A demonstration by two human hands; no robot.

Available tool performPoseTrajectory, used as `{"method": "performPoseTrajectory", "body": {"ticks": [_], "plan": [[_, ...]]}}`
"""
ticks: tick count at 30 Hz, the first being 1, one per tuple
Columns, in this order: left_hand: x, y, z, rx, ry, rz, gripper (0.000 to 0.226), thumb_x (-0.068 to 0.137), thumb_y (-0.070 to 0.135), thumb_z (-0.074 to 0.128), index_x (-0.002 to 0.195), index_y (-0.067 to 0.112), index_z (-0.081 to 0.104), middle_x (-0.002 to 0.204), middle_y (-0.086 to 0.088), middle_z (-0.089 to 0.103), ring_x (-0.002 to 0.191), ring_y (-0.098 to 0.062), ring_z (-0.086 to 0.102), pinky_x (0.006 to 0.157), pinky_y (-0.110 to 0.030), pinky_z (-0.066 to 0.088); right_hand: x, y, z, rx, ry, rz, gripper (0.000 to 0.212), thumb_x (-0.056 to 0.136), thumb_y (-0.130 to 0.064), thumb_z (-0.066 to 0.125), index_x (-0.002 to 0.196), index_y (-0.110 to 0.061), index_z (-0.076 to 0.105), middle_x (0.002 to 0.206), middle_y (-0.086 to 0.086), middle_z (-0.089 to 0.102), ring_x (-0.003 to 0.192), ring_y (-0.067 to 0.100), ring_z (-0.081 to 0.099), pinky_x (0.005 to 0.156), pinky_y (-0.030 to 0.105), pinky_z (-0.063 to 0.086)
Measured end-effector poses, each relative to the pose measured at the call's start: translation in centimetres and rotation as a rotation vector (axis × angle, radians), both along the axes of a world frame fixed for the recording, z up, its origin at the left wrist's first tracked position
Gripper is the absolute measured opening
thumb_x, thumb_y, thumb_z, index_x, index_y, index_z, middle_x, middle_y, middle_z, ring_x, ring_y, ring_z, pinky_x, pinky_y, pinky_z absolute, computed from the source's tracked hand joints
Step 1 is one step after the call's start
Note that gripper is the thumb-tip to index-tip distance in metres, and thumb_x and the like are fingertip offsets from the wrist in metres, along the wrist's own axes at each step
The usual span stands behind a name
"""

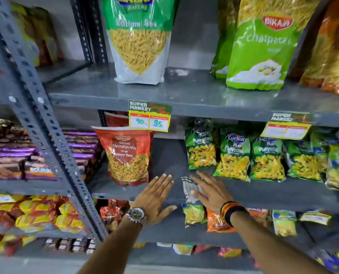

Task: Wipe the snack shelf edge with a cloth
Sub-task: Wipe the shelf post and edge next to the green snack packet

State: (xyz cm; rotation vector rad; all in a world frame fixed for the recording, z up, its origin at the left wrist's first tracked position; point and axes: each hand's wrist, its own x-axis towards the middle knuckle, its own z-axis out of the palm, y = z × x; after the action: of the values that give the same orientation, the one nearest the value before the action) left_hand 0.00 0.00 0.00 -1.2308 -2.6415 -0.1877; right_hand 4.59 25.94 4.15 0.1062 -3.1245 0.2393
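Two hands pressed flat on a grey snack shelf (263, 191).
The right hand (210, 191) lies spread, palm down, on a checked cloth (188, 189) at the shelf's front edge, just before green Kurkure packets (233, 155). The left hand (154, 198), wearing a watch (137, 215), rests flat beside it, fingers extended, near a red Navratan Mix bag (128, 155). A price tag (149, 120) hangs from the shelf above.

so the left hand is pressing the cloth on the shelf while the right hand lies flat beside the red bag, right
Not quite: the hands are swapped. The head view shows the right hand pressing the cloth on the shelf, while the left hand lies flat beside the red bag.
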Motion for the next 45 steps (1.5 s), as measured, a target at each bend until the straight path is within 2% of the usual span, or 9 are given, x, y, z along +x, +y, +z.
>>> {"method": "performPoseTrajectory", "body": {"ticks": [3,8,15,18,22,26,32,40,45], "plan": [[-2.3,0.3,-2.7,-0.052,-0.011,0.036,0.082,0.101,0.064,0.031,0.157,0.004,0.025,0.166,-0.014,0.020,0.154,-0.030,0.015,0.122,-0.045,0.009,-1.3,-0.6,-3.0,0.034,-0.006,-0.089,0.071,0.084,-0.074,0.012,0.143,-0.040,0.032,0.153,-0.007,0.038,0.137,0.025,0.040,0.113,0.048,0.029],[-4.0,0.6,-4.5,-0.117,-0.076,-0.014,0.082,0.100,0.063,0.030,0.152,-0.001,0.034,0.161,-0.018,0.034,0.150,-0.033,0.030,0.120,-0.045,0.014,-1.4,-2.6,-1.8,0.018,0.045,-0.337,0.054,0.087,-0.061,0.037,0.139,-0.045,0.038,0.133,-0.001,0.055,0.119,0.030,0.050,0.096,0.046,0.035],[-4.7,1.0,-6.0,-0.032,-0.018,-0.004,0.074,0.104,0.053,0.029,0.156,0.001,0.026,0.163,-0.018,0.028,0.152,-0.032,0.025,0.123,-0.046,0.019,-3.7,-0.8,-3.3,-0.046,-0.028,0.043,0.067,0.086,-0.073,0.020,0.146,-0.045,0.022,0.159,-0.013,0.022,0.136,0.023,0.037,0.105,0.047,0.033],[-4.6,1.0,-6.3,-0.017,-0.008,0.000,0.074,0.105,0.053,0.030,0.158,0.003,0.019,0.165,-0.016,0.023,0.154,-0.029,0.019,0.125,-0.046,0.020,-3.9,-0.9,-5.2,-0.049,0.077,0.014,0.054,0.091,-0.067,0.025,0.141,-0.049,0.032,0.154,-0.015,0.032,0.129,0.017,0.042,0.099,0.041,0.037],[-4.3,1.1,-5.7,-0.061,0.001,0.012,0.074,0.105,0.052,0.029,0.159,0.004,0.014,0.166,-0.014,0.020,0.155,-0.026,0.012,0.126,-0.041,0.007,-3.4,-0.9,-5.3,-0.103,0.172,0.013,0.041,0.095,-0.057,0.035,0.134,-0.047,0.044,0.142,-0.014,0.046,0.121,0.016,0.045,0.096,0.038,0.042],[-1.8,0.0,-3.4,-0.100,0.023,0.020,0.070,0.106,0.049,0.026,0.159,0.005,0.013,0.167,-0.013,0.020,0.154,-0.023,0.002,0.124,-0.036,-0.004,-2.2,-0.9,-3.9,-0.277,0.099,0.017,0.037,0.096,-0.042,0.045,0.133,-0.040,0.051,0.134,-0.008,0.051,0.122,0.016,0.044,0.104,0.038,0.041],[5.1,-5.7,6.6,0.088,0.065,-0.033,0.064,0.106,0.040,0.035,0.159,0.009,0.017,0.169,-0.009,0.014,0.156,-0.022,0.006,0.127,-0.041,0.006,2.0,-3.9,5.1,-0.742,0.073,0.120,0.033,0.094,-0.037,0.055,0.127,-0.040,0.056,0.117,-0.022,0.054,0.116,0.000,0.054,0.094,0.006,0.040],[2.8,-17.8,26.3,0.185,0.470,0.171,0.064,0.102,0.033,0.040,0.154,-0.001,0.029,0.165,-0.019,0.022,0.154,-0.034,0.015,0.124,-0.056,0.016,3.4,-13.7,22.4,-0.753,0.315,0.574,0.038,0.093,-0.037,0.058,0.130,-0.038,0.055,0.129,-0.021,0.054,0.126,0.001,0.049,0.106,0.020,0.039],[-2.4,-23.2,36.9,0.158,0.693,0.281,0.064,0.103,0.035,0.035,0.155,-0.001,0.027,0.166,-0.020,0.019,0.155,-0.033,0.012,0.123,-0.056,0.016,-1.4,-20.0,31.8,-0.675,0.525,0.614,0.036,0.092,-0.032,0.060,0.128,-0.032,0.059,0.122,-0.008,0.062,0.118,0.009,0.055,0.104,0.030,0.044]]}}
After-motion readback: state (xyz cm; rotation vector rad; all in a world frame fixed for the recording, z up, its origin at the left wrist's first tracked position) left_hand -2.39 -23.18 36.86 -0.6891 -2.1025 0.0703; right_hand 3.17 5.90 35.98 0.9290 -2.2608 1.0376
